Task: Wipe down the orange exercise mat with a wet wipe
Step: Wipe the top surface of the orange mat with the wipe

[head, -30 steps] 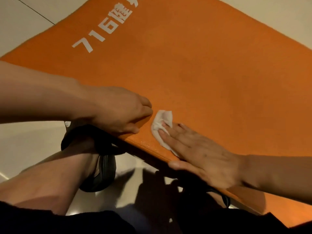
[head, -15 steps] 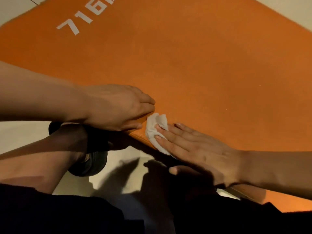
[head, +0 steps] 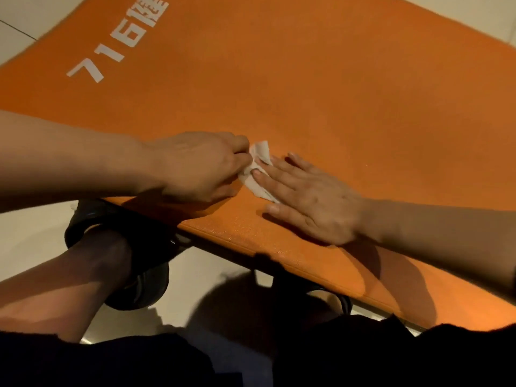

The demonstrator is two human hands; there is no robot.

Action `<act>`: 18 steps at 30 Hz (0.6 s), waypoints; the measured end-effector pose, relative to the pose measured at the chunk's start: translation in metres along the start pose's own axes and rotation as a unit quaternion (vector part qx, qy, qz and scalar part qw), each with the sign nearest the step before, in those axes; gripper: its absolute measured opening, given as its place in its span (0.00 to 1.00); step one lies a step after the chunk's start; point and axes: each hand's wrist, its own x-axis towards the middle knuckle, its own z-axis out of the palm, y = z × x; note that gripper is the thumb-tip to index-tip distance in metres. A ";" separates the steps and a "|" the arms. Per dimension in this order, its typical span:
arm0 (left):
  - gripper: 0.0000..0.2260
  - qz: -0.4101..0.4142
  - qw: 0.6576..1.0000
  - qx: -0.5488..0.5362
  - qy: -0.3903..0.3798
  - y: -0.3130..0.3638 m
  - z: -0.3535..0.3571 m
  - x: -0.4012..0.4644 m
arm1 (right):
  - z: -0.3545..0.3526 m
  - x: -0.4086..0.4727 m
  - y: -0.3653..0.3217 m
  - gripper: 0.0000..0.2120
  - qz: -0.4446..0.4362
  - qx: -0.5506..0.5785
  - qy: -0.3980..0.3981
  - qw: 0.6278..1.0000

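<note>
My right hand lay flat, fingers straight, pressing the wipe onto the mat mid-frame, my left hand pinched the wipe's edge.

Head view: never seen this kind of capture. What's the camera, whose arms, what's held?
There is no machine here: a person wears one wide-angle camera on the head, looking down at their own arms. The orange exercise mat lies on a pale tiled floor, with white print near its far corner. The right hand lies flat, its straight fingers pressing a crumpled white wet wipe onto the mat near its near edge. The left hand is curled, and its fingers seem to pinch the wipe's other end. Below are the person's leg and a dark shoe.
</note>
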 end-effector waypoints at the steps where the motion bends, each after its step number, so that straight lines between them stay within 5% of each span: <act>1: 0.23 -0.018 1.000 0.011 0.001 -0.003 -0.001 0.005 | -0.004 0.011 0.007 0.34 0.049 -0.018 -0.010 0.999; 5: 0.31 -0.071 0.997 0.021 -0.032 -0.019 -0.007 0.012 | -0.014 0.020 0.058 0.43 0.211 -0.022 0.004 0.977; 14: 0.31 -0.088 0.996 -0.026 0.010 -0.026 0.001 0.027 | -0.011 0.033 0.008 0.38 0.022 -0.031 -0.035 0.999; 18: 0.35 -0.101 0.994 -0.018 -0.030 -0.029 0.001 0.025 | -0.014 0.026 0.057 0.45 0.152 0.003 -0.015 0.988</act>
